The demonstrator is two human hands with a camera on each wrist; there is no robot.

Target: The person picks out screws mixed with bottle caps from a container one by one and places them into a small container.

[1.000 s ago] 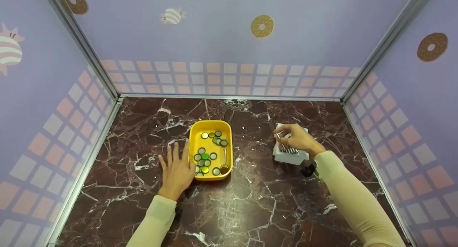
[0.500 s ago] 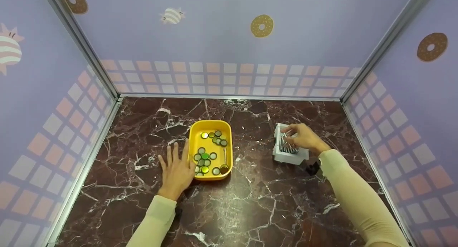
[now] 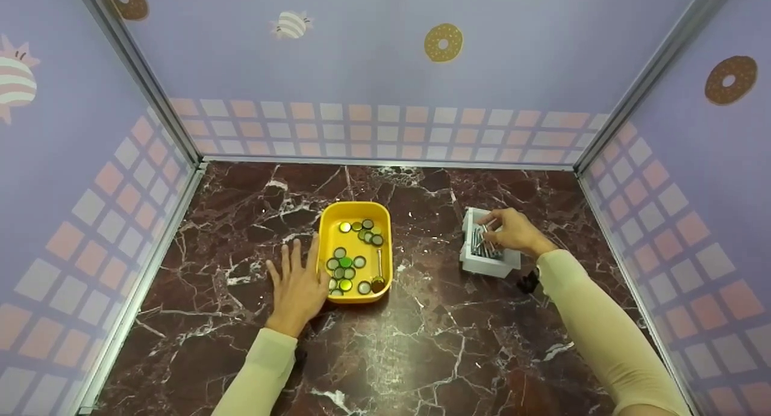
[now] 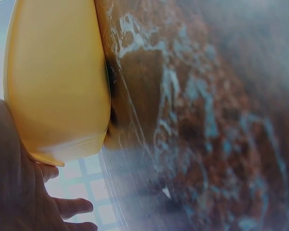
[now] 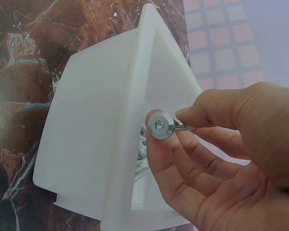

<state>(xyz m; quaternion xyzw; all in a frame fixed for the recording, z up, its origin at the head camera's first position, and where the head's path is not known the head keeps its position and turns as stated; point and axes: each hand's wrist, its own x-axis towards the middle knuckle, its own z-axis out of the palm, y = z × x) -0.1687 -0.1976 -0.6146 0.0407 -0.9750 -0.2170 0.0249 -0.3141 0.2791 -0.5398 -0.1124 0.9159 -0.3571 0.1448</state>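
Note:
In the head view my left hand [image 3: 297,292] rests against the left side of a yellow tray [image 3: 354,209], fingers spread and straight. Several bottle caps [image 3: 346,262] lie in the tray, and a bolt [image 3: 379,264] with a wide head lies along its right side. My right hand [image 5: 216,154] pinches a metal bolt [image 5: 160,126] between thumb and fingers; its round head has a hex socket. This hand is over a white plastic box [image 3: 489,266], which holds several more bolts [image 3: 482,247]. Part of the box's inside is hidden behind the hand.
The tray and the box stand apart on a dark marbled tabletop [image 3: 415,332]. Patterned walls [image 3: 385,73] enclose the back and both sides, with metal strips along their edges. A black strap piece [image 3: 529,282] shows at my right wrist.
My right hand has shifted a little to the right over the white box, so more of the bolts inside show. My left hand and the yellow tray have stayed in place.

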